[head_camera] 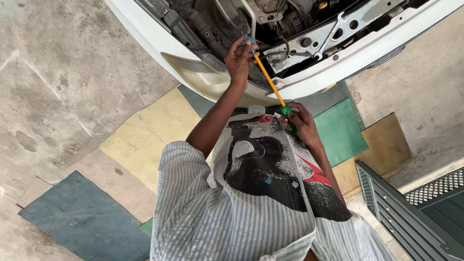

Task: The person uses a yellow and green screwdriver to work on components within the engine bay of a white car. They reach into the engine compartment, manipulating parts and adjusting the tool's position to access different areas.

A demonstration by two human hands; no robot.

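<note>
Landmark: headlamp [208,77] of the white car.

Long screwdriver [269,82], yellow shaft with a green handle, runs diagonally. Its tip end sits in the engine bay [290,24] just past the headlamp's inner end, and its handle end sits on the near side of the headlamp, by the person's chest. The long axis slants from far-left to near-right.

Left hand [239,58] is over the headlamp's inner end, with fingers curled and pinched around the shaft's far end. Something small and blue shows at the fingertips, but I cannot tell what it is. This hand is the nearer one to the working tip.

Right hand [303,126] is on the near side of the headlamp, closed in a full fist grip round the green handle, which is mostly hidden.

A spanner [331,36] lies loose on the metal crossmember, right of the headlamp and well apart from both hands. Coloured floor mats [140,135] lie under the headlamp. A grey slatted panel [401,212] is far to the near-right.
</note>
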